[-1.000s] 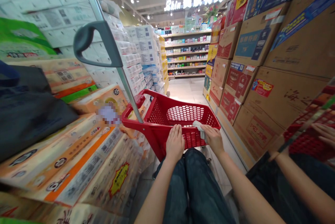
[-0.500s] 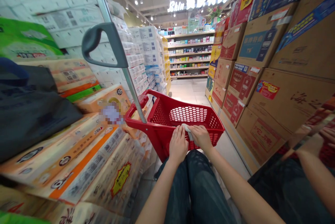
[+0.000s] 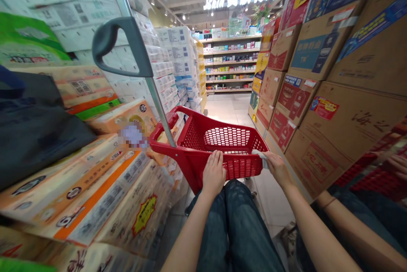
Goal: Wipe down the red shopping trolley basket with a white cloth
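A red plastic shopping basket point(image 3: 190, 136) on wheels stands in front of my knees in a shop aisle, its grey pull handle point(image 3: 122, 47) raised at the upper left. My left hand point(image 3: 213, 172) rests on the basket's near rim with fingers curled over the edge. My right hand point(image 3: 276, 165) presses a small white cloth point(image 3: 261, 157) against the near right corner of the rim, fingers closed on it.
Stacked packs of tissue paper point(image 3: 95, 187) and a dark bag point(image 3: 34, 132) crowd the left. Cardboard boxes point(image 3: 346, 123) line the right. Another person's arm point(image 3: 359, 229) and a second red basket point(image 3: 369, 174) are at the lower right. The aisle floor point(image 3: 229, 108) leads to far shelves.
My right hand has slid the white cloth along the near rim from the middle to the right corner. My left hand has stayed on the rim.
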`<state>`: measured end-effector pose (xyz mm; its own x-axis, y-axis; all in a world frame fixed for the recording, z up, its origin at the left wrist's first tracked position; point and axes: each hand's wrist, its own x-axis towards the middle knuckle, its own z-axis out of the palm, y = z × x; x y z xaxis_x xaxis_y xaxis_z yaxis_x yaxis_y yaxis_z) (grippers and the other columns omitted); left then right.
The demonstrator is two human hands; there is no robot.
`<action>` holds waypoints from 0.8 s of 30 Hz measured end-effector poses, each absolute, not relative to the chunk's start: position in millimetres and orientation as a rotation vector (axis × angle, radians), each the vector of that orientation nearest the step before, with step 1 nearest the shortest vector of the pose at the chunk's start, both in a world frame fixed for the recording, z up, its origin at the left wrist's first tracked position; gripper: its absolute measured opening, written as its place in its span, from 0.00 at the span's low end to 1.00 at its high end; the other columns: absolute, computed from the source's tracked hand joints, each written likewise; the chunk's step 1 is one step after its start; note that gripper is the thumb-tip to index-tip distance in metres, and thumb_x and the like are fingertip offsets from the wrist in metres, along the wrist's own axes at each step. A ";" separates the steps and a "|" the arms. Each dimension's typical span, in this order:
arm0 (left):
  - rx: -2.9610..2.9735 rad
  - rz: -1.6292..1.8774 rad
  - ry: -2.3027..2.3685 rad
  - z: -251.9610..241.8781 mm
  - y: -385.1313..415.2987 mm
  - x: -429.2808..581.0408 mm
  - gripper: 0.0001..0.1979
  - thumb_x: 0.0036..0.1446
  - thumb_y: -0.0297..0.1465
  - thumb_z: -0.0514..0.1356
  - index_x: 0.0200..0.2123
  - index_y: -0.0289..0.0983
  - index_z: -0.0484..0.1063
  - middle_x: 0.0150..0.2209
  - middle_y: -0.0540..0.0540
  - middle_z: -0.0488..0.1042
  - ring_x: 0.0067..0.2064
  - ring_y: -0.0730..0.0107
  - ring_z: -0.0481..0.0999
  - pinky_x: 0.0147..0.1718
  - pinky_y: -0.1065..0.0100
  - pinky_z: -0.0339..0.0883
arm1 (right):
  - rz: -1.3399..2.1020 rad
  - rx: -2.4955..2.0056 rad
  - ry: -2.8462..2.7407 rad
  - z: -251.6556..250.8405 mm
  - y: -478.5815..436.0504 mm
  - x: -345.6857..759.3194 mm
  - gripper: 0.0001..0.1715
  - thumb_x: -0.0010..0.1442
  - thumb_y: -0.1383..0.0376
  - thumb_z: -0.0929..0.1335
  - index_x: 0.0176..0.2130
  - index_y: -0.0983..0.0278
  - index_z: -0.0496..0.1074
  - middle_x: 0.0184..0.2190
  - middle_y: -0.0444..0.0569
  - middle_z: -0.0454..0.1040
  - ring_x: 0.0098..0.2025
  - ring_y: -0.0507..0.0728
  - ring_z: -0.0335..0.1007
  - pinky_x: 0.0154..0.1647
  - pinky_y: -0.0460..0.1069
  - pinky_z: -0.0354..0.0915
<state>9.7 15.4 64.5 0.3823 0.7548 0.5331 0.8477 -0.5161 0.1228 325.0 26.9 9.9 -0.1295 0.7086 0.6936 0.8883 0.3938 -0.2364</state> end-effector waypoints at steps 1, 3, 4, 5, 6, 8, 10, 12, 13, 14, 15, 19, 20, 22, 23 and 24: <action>-2.464 -0.819 -1.447 64.4 15.5 10.0 0.28 0.60 0.25 0.49 0.64 0.29 0.55 0.65 0.39 0.60 0.68 0.59 0.54 0.65 0.56 0.53 | -0.263 -1.362 -1.852 6.5 25.0 329.6 0.21 0.69 0.60 0.57 0.55 0.58 0.69 0.50 0.51 0.76 0.54 0.59 0.70 0.54 0.56 0.64; -2.465 -0.831 -1.449 64.7 15.7 10.5 0.28 0.60 0.25 0.49 0.65 0.29 0.55 0.65 0.39 0.60 0.68 0.59 0.54 0.65 0.56 0.53 | -0.230 -1.352 -1.761 1.8 22.0 327.7 0.22 0.69 0.59 0.56 0.55 0.58 0.70 0.51 0.51 0.75 0.56 0.60 0.68 0.56 0.58 0.64; -2.469 -0.833 -1.447 65.1 15.8 10.7 0.28 0.61 0.25 0.48 0.65 0.29 0.55 0.65 0.39 0.60 0.68 0.59 0.54 0.65 0.56 0.53 | -0.237 -1.359 -1.715 1.0 21.2 320.8 0.22 0.68 0.59 0.57 0.55 0.59 0.69 0.52 0.52 0.74 0.57 0.60 0.67 0.58 0.59 0.63; -2.473 -0.831 -1.443 65.7 16.0 10.9 0.27 0.61 0.25 0.48 0.65 0.29 0.55 0.65 0.39 0.60 0.68 0.59 0.54 0.65 0.56 0.53 | -0.253 -1.373 -1.676 1.4 21.0 309.8 0.22 0.68 0.59 0.57 0.56 0.59 0.69 0.53 0.52 0.73 0.58 0.61 0.67 0.59 0.60 0.62; -2.476 -0.826 -1.438 66.3 16.2 11.2 0.27 0.62 0.26 0.48 0.64 0.29 0.55 0.65 0.40 0.59 0.68 0.60 0.54 0.65 0.56 0.53 | -0.270 -1.389 -1.653 3.1 21.6 295.0 0.22 0.68 0.60 0.57 0.56 0.60 0.69 0.53 0.53 0.73 0.58 0.61 0.66 0.60 0.60 0.62; -2.476 -0.811 -1.433 67.1 16.8 12.1 0.26 0.63 0.27 0.48 0.64 0.28 0.56 0.66 0.39 0.59 0.68 0.60 0.54 0.66 0.57 0.52 | -0.284 -1.411 -1.667 9.8 25.0 255.6 0.22 0.68 0.62 0.57 0.57 0.61 0.68 0.53 0.53 0.73 0.58 0.60 0.66 0.61 0.61 0.61; -2.465 -0.802 -1.437 67.1 17.4 13.1 0.26 0.63 0.27 0.48 0.64 0.28 0.56 0.65 0.38 0.59 0.68 0.60 0.54 0.66 0.56 0.52 | -0.274 -1.403 -1.741 18.3 30.5 210.0 0.23 0.67 0.65 0.57 0.57 0.61 0.68 0.53 0.53 0.73 0.57 0.60 0.66 0.62 0.60 0.60; -2.456 -0.804 -1.442 66.3 18.0 13.6 0.26 0.62 0.26 0.49 0.63 0.28 0.58 0.65 0.38 0.60 0.68 0.60 0.55 0.66 0.56 0.52 | -0.261 -1.367 -1.810 25.0 35.9 169.6 0.24 0.67 0.67 0.57 0.58 0.62 0.67 0.54 0.53 0.73 0.59 0.60 0.65 0.63 0.60 0.59; -2.452 -0.810 -1.442 65.8 18.2 13.4 0.25 0.62 0.26 0.49 0.63 0.28 0.58 0.65 0.38 0.61 0.67 0.60 0.55 0.66 0.55 0.53 | -0.261 -1.355 -1.818 26.8 37.8 155.1 0.24 0.66 0.68 0.57 0.59 0.63 0.66 0.55 0.53 0.72 0.59 0.60 0.64 0.63 0.60 0.59; -2.448 -0.817 -1.440 65.4 18.3 12.9 0.25 0.62 0.26 0.49 0.62 0.29 0.59 0.64 0.38 0.61 0.67 0.59 0.56 0.65 0.55 0.53 | -0.261 -1.338 -1.829 27.4 38.8 146.1 0.25 0.66 0.68 0.57 0.60 0.62 0.65 0.56 0.53 0.71 0.60 0.60 0.63 0.63 0.60 0.59; -2.445 -0.823 -1.434 65.1 18.2 12.1 0.25 0.62 0.26 0.49 0.62 0.29 0.59 0.64 0.38 0.61 0.67 0.59 0.56 0.65 0.55 0.54 | -0.265 -1.322 -1.841 26.9 38.9 143.0 0.26 0.65 0.69 0.57 0.61 0.62 0.64 0.57 0.52 0.70 0.61 0.59 0.63 0.63 0.60 0.59; -2.449 -0.814 -1.410 65.7 16.6 8.6 0.26 0.62 0.25 0.49 0.63 0.28 0.57 0.64 0.37 0.61 0.67 0.59 0.56 0.65 0.55 0.52 | -0.309 -1.307 -1.875 16.7 31.6 184.8 0.29 0.64 0.73 0.56 0.62 0.60 0.62 0.58 0.51 0.69 0.62 0.57 0.62 0.65 0.59 0.57; -2.451 -0.810 -1.413 66.0 16.2 8.1 0.26 0.62 0.26 0.49 0.63 0.28 0.57 0.65 0.38 0.61 0.68 0.59 0.55 0.66 0.56 0.52 | -0.322 -1.328 -1.854 13.1 28.8 204.3 0.29 0.64 0.73 0.55 0.61 0.60 0.63 0.58 0.51 0.69 0.61 0.57 0.62 0.65 0.59 0.57; -2.455 -0.813 -1.431 66.6 15.8 7.8 0.26 0.62 0.26 0.48 0.64 0.28 0.56 0.65 0.38 0.60 0.68 0.60 0.55 0.66 0.56 0.52 | -0.337 -1.378 -1.795 5.7 23.4 245.3 0.29 0.64 0.73 0.55 0.60 0.60 0.64 0.57 0.51 0.70 0.61 0.57 0.63 0.64 0.60 0.58; -2.459 -0.818 -1.438 66.7 15.8 7.8 0.26 0.63 0.26 0.48 0.64 0.28 0.56 0.65 0.38 0.60 0.68 0.60 0.55 0.66 0.57 0.52 | -0.340 -1.406 -1.767 2.3 20.9 264.2 0.28 0.65 0.72 0.54 0.60 0.59 0.64 0.57 0.52 0.70 0.61 0.58 0.63 0.63 0.60 0.58; -2.466 -0.824 -1.443 66.7 16.1 8.0 0.26 0.63 0.26 0.48 0.64 0.28 0.56 0.65 0.39 0.60 0.68 0.60 0.55 0.66 0.57 0.52 | -0.342 -1.436 -1.741 -0.9 18.8 280.4 0.28 0.65 0.72 0.54 0.60 0.59 0.65 0.56 0.52 0.71 0.60 0.58 0.64 0.63 0.62 0.58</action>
